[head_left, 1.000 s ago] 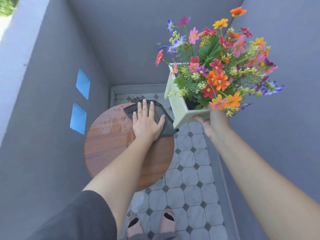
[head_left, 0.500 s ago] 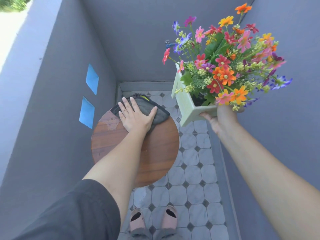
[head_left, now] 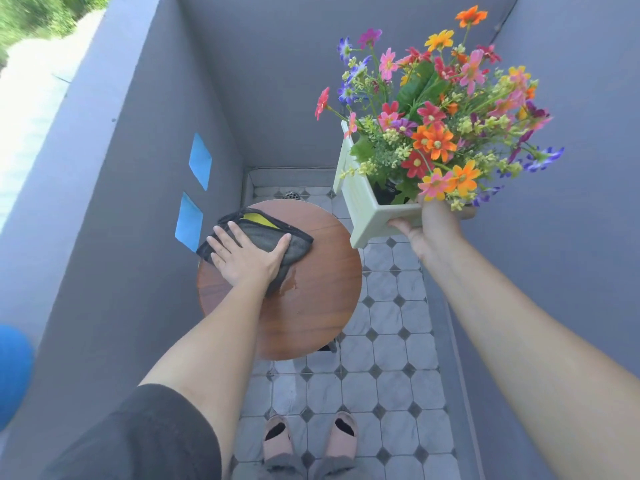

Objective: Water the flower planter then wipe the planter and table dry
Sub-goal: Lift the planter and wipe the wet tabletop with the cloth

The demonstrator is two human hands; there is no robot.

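Head view: the left grip [head_left: 247,258], fingers flat, pressed a dark grey cloth with yellow lining [head_left: 297,247] onto the round brown wooden counter [head_left: 322,306]. The right grip [head_left: 427,227] grasped the pale green square planter of flowers [head_left: 363,206], clear of the counter. A wet patch [head_left: 289,287] showed beside the cloth: wiping judged unfinished.
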